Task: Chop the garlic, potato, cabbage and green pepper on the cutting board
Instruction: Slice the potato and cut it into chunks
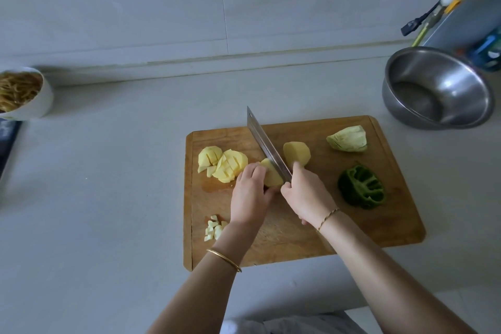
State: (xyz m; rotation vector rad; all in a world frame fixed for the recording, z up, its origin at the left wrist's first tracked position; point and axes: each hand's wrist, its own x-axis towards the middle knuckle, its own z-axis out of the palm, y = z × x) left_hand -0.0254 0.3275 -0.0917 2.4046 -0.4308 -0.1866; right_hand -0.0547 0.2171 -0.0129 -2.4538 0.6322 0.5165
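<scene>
Right hand: grips cleaver handle.
Left hand: fingers curled on potato piece (frame centre).
Blade: at the piece's right edge, long axis toward upper left.

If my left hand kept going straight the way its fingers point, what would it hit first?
Your left hand holds the potato piece; pushing on, it would probably meet the knife blade right behind it, held by your right hand. Depth is unclear.
</scene>
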